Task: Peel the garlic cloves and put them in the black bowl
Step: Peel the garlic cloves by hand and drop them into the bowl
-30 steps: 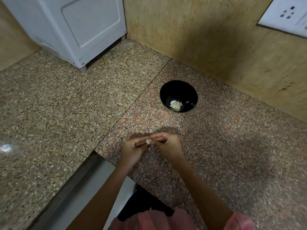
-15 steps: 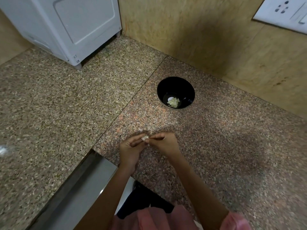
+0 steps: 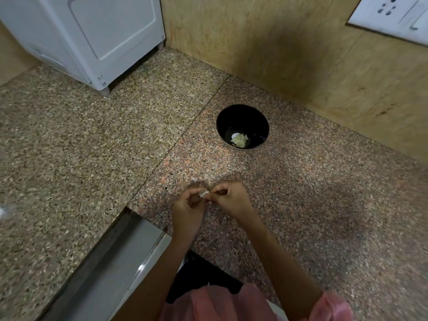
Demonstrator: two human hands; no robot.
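Observation:
A small garlic clove (image 3: 204, 194) with pale papery skin sits between my two hands, low over the granite counter. My left hand (image 3: 188, 210) pinches it from the left with curled fingers. My right hand (image 3: 229, 199) pinches its right end between thumb and fingertips. The black bowl (image 3: 243, 117) stands on the counter beyond my hands, near the wall, with a few peeled pale cloves (image 3: 239, 140) in its bottom.
A white appliance (image 3: 92, 38) stands at the back left on short feet. A beige wall (image 3: 301, 54) with a white socket plate (image 3: 393, 17) runs behind the bowl. The counter's inner corner edge (image 3: 129, 206) drops to a grey surface at lower left.
Both hands stay together on the clove, with the fingers shifting slightly. The view has tilted a little; the bowl has not moved.

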